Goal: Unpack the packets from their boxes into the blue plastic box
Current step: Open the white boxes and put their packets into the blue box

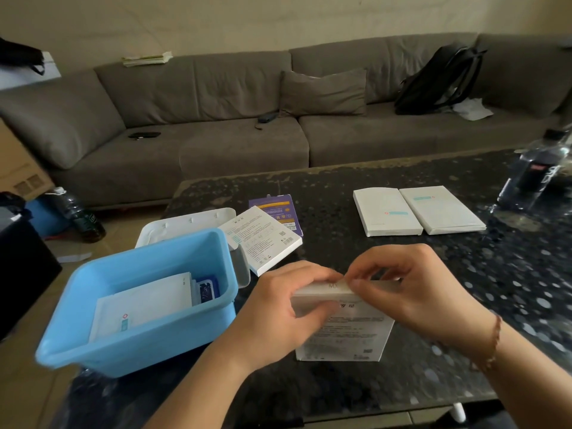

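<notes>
I count a few flat white packets (145, 301) already lying in the light-blue plastic box (139, 345) at the desk's (464, 351) left edge. Two flat white cardboard boxes (418, 210) wait far right, apparently unopened. Both my hands, left (278, 311) and right (411, 292), are clamped on an upright white printed carton (343, 329) just right of the blue box, fingertips pinching its top flap; long axis vertical, flap up.

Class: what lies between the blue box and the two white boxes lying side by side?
In the head view: a white box overlapping a purple one, then bare table.
</notes>
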The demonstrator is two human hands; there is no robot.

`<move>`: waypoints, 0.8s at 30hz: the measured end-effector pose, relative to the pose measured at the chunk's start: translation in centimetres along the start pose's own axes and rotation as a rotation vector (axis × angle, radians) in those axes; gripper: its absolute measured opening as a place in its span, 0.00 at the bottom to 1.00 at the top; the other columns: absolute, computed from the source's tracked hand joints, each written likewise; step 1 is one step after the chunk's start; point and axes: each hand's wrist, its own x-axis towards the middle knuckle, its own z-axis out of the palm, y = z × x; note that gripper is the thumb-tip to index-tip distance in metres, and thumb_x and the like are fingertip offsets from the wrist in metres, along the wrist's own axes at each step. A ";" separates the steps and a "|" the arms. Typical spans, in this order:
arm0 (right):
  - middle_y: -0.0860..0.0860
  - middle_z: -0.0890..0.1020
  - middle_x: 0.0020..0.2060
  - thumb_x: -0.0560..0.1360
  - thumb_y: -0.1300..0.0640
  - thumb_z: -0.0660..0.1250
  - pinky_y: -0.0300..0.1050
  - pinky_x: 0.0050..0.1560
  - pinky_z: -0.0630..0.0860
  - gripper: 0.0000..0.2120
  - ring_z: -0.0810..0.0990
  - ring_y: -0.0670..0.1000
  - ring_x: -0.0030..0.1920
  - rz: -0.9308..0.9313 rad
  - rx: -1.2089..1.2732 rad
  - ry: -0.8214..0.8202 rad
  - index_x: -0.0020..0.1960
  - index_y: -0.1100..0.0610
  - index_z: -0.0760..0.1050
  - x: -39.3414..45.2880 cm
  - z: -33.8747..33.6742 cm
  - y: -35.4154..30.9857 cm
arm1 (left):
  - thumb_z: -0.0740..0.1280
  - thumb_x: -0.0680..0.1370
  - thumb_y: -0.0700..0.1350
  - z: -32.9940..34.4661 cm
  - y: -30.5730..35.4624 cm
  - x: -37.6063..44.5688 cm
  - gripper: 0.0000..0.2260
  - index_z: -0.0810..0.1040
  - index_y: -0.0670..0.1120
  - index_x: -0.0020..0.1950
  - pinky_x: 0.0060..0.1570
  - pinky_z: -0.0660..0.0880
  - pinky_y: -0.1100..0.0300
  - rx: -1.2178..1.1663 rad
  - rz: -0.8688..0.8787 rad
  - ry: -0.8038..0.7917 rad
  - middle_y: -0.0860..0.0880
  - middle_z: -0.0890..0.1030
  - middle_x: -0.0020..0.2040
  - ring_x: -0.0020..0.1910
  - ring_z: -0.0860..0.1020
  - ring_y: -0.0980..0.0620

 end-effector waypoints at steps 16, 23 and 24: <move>0.46 0.83 0.50 0.74 0.67 0.65 0.50 0.52 0.77 0.13 0.79 0.55 0.58 -0.438 -0.133 0.043 0.54 0.57 0.83 -3.0 0.5 1.0 | 0.71 0.77 0.47 0.0 -0.2 0.3 0.12 0.80 0.52 0.61 0.48 0.75 0.72 0.029 0.027 0.003 0.60 0.79 0.54 0.57 0.77 0.60; 0.45 0.84 0.51 0.72 0.63 0.65 0.61 0.64 0.69 0.13 0.76 0.58 0.64 -0.591 -0.523 0.048 0.51 0.53 0.83 -4.7 1.4 2.0 | 0.71 0.76 0.42 -0.2 -0.4 0.3 0.13 0.79 0.50 0.61 0.49 0.78 0.66 0.091 0.080 -0.027 0.58 0.79 0.54 0.57 0.77 0.55; 0.45 0.84 0.51 0.73 0.62 0.64 0.61 0.64 0.69 0.12 0.75 0.58 0.65 -0.597 -0.547 0.042 0.51 0.53 0.83 -4.8 1.5 2.1 | 0.69 0.77 0.43 -0.3 -0.4 0.4 0.12 0.79 0.48 0.60 0.49 0.78 0.63 0.074 0.087 -0.037 0.56 0.79 0.54 0.57 0.77 0.53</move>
